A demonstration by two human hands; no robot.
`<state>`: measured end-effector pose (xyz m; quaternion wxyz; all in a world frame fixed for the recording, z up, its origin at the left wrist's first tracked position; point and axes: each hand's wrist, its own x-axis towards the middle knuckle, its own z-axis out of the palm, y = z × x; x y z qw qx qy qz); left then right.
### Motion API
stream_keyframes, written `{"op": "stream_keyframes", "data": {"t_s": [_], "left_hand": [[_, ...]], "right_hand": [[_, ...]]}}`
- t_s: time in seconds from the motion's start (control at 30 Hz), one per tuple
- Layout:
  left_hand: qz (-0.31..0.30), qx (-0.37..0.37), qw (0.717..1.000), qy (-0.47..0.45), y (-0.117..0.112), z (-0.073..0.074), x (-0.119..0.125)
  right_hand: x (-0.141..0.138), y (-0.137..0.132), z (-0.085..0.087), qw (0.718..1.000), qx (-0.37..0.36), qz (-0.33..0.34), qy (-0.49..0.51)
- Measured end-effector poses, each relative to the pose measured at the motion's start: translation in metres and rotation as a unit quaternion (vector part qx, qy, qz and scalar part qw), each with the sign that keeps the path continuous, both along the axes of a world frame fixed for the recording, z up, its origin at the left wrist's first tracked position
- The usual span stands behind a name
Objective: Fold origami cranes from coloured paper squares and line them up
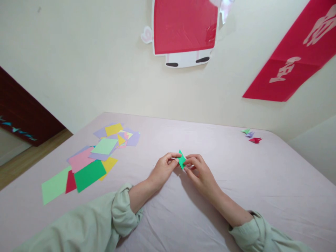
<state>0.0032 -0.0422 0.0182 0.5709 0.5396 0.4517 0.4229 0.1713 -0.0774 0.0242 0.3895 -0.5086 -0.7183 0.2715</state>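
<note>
Between my two hands is a small piece of folded green paper (181, 160), narrow and pointed at its top and bottom ends. My left hand (164, 169) pinches its left side between thumb and fingers. On the right side, my right hand (200, 172) grips the paper with its fingertips and thumb, which cover part of that edge. Both hands are just above the pale sheet (162, 224), near its middle.
Loose coloured paper sheets (89, 175) overlap on the left. Several small folded paper figures (255, 140) sit at the far right. A wall with a red poster (286, 63) and a cartoon cut-out (185, 28) rises behind. A dark red door (23, 108) stands far left.
</note>
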Motion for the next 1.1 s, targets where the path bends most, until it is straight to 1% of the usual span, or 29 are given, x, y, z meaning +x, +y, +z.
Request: {"op": "stream_keyframes", "data": {"t_s": [0.03, 0.1, 0.17, 0.27, 0.43, 0.73, 0.93, 1.1], "left_hand": [[0.001, 0.0, 1.0, -0.004, 0.0001, -0.0004, -0.0001], [0.004, -0.001, 1.0, -0.008, 0.0002, -0.0006, -0.0001], [0.009, 0.0, 1.0, -0.006, 0.0002, -0.0001, 0.0001], [0.01, 0.0, 1.0, 0.002, 0.0001, 0.0013, 0.0004], [0.007, 0.006, 1.0, 0.012, 0.0, 0.0028, 0.0006], [0.007, -0.006, 1.0, 0.01, 0.0002, 0.0035, 0.0004], [-0.003, 0.009, 1.0, 0.012, -0.0008, 0.003, 0.0006], [-0.002, 0.005, 1.0, 0.01, -0.0011, 0.0013, 0.0004]], "right_hand": [[0.0001, -0.0008, 0.0015, 0.999, 0.033, -0.002, -0.033], [0.0, -0.0016, 0.0036, 0.993, 0.075, 0.0, -0.087], [-0.0002, -0.0017, 0.0041, 0.988, 0.092, 0.006, -0.12], [-0.0004, -0.0013, 0.0032, 0.985, 0.099, 0.015, -0.142], [-0.0006, -0.0016, 0.0039, 0.985, 0.089, 0.023, -0.143], [0.0001, -0.0009, 0.0043, 0.989, 0.079, 0.028, -0.119], [0.0006, -0.0009, 0.0024, 0.988, 0.084, 0.031, -0.122], [-0.0008, -0.0015, 0.0036, 0.986, 0.098, 0.028, -0.133]]}}
